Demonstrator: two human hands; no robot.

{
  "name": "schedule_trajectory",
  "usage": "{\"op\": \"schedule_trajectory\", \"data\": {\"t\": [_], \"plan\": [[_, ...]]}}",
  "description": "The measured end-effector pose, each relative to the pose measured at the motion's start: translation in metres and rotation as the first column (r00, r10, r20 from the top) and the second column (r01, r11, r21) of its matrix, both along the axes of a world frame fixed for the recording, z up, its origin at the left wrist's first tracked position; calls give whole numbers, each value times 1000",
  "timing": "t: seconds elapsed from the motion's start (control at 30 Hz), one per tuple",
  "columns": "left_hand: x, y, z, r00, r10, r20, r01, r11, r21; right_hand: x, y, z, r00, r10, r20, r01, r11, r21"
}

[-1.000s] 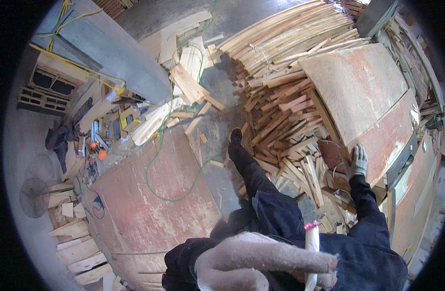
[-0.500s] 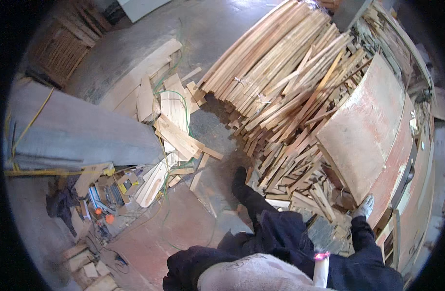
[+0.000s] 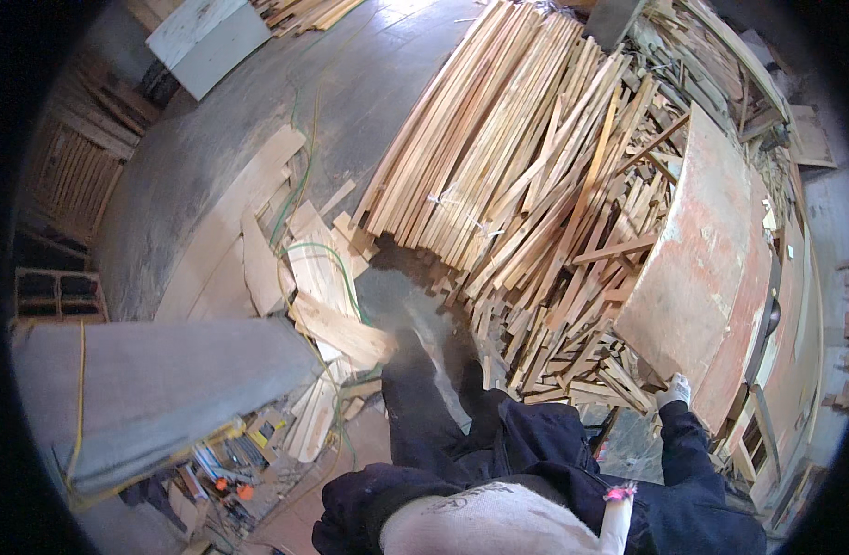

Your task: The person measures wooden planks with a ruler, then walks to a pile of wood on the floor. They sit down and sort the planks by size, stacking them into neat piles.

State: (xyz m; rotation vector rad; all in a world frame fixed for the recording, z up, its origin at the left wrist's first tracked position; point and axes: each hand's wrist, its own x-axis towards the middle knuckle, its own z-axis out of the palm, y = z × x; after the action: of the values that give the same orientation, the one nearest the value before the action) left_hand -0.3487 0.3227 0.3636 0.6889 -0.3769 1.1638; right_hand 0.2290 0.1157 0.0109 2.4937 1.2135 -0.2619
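Note:
My right hand (image 3: 675, 391), in a pale work glove, is at the lower edge of a large worn board (image 3: 697, 287) with faded reddish patches. Its fingers appear closed over the edge, though they are small in view. The board leans beside a heap of loose wooden strips (image 3: 572, 277). My right arm reaches out in a dark sleeve. My left hand does not show; the dark jacket and light shirt fill the bottom middle.
Long strips (image 3: 480, 120) lie stacked ahead. Thin planks (image 3: 318, 250) and a green hose (image 3: 358, 291) cover the floor at left, near a large grey slab-like block (image 3: 165, 388). Tools and scraps (image 3: 225, 486) lie below it. A white panel (image 3: 207, 42) stands far left.
The view has swung, and both legs now show where one did before, so I have stepped. My right hand stays at the board's lower edge.

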Motion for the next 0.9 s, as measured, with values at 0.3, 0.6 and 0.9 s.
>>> {"op": "schedule_trajectory", "data": {"t": [0.3,0.6,0.9], "plan": [[-88,241,-10,951,-296,88,284,950,132,-119,150,-10,965,-261,17,259,963,71],[-252,489,-74,682,-309,-663,-35,891,-452,-195,254,-52,649,-742,170,761,626,-173],[-292,684,-118,452,-489,-746,-34,826,-563,-375,463,-83,883,-467,-43,367,746,-556]]}}
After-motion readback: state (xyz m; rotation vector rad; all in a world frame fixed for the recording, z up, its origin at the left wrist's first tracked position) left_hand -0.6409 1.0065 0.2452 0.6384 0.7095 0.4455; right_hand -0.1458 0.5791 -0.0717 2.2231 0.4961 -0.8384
